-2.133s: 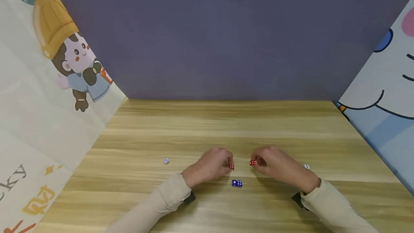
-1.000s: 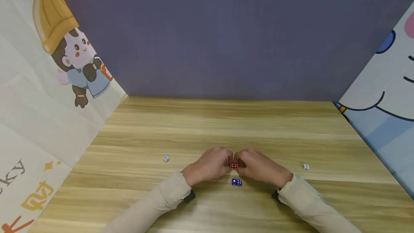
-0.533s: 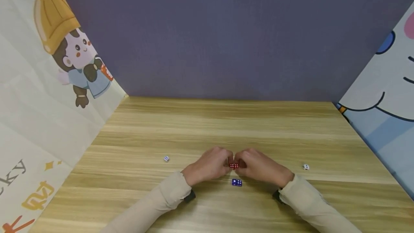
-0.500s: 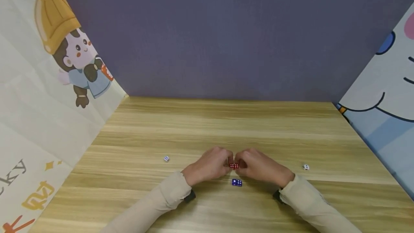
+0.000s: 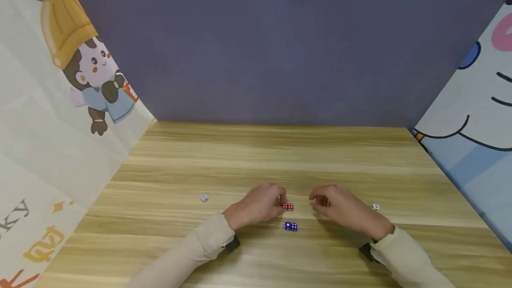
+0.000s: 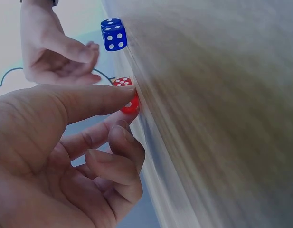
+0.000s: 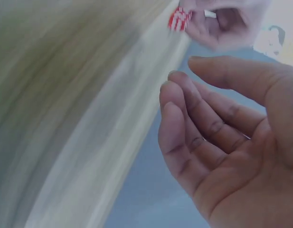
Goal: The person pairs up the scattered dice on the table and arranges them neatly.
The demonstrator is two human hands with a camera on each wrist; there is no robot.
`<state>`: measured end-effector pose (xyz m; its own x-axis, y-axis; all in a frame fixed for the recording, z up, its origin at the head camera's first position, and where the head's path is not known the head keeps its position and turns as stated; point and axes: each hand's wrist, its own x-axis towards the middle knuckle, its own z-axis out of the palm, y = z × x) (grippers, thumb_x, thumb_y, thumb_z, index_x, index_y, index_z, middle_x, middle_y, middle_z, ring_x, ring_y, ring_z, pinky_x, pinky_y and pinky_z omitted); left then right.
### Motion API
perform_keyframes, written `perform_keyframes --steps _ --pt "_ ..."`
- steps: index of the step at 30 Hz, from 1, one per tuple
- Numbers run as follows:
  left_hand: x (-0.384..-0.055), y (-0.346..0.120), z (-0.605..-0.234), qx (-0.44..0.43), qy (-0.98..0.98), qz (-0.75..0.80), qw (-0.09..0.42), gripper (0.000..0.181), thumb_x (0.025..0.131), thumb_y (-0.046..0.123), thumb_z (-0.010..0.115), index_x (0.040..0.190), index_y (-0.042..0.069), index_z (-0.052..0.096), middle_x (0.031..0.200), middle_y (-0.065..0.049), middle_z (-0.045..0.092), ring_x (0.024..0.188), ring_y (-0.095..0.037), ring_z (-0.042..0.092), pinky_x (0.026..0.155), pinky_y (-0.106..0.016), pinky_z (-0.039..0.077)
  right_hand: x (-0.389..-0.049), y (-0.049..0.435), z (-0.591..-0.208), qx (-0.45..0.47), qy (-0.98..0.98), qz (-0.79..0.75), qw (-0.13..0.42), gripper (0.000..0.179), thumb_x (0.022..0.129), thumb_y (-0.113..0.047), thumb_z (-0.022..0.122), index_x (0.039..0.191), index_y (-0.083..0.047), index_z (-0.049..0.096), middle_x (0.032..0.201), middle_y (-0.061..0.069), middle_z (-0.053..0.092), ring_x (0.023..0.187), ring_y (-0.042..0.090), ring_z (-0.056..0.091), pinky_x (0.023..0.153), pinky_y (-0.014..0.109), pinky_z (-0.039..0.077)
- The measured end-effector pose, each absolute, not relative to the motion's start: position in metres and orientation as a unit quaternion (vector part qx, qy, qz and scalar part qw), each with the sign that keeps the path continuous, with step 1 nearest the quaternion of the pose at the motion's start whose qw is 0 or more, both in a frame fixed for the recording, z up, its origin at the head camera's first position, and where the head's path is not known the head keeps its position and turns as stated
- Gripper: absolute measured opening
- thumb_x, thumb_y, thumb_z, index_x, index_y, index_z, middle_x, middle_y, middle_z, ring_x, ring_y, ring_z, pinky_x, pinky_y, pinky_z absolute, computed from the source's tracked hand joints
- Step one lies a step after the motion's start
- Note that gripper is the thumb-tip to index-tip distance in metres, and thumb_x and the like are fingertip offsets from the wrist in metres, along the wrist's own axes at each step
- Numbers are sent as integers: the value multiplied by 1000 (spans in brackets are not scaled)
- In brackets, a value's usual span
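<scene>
Two red dice sit side by side on the wooden table in the head view. My left hand (image 5: 258,204) pinches the left red die (image 5: 284,206) between thumb and index finger; the left wrist view shows the thumb covering part of the red die (image 6: 129,105). The right red die (image 5: 290,207) stands free against it. To the right, my right hand (image 5: 346,208) is apart from the dice, with thumb and fingers loosely bent and nothing between them. Nearer the person, two blue dice, the left one (image 5: 288,226) and the right one (image 5: 294,226), stand together.
A white die (image 5: 204,198) lies left of the left hand. Another white die (image 5: 375,206) lies just beyond the right wrist. The wooden table (image 5: 240,154) meets a dark upright panel (image 5: 280,48) at the back, with printed sheets on both sides.
My right hand first brought its red die leftward against the other one. Since then it has let go and moved back to the right. The left hand has kept its pinch.
</scene>
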<state>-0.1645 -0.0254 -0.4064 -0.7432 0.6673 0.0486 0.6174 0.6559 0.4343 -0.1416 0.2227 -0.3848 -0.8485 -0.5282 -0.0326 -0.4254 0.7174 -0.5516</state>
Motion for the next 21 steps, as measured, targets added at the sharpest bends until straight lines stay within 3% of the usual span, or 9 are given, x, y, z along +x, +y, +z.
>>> perform_keyframes --steps 11,21 --pt "-165 -26 -406 362 903 224 57 11 82 13 79 89 13 71 78 9 64 64 -2 54 60 -18 45 -131 318 -383 -218 898 -359 130 32 96 -17 67 124 -1 64 93 1 66 75 12 62 62 30 52" --pt "-164 -26 -405 361 904 222 55 11 83 15 80 90 14 71 80 8 66 66 -2 54 62 -19 46 -133 356 -398 -162 912 -363 98 27 90 -14 73 109 1 62 75 3 58 56 11 52 50 29 46"
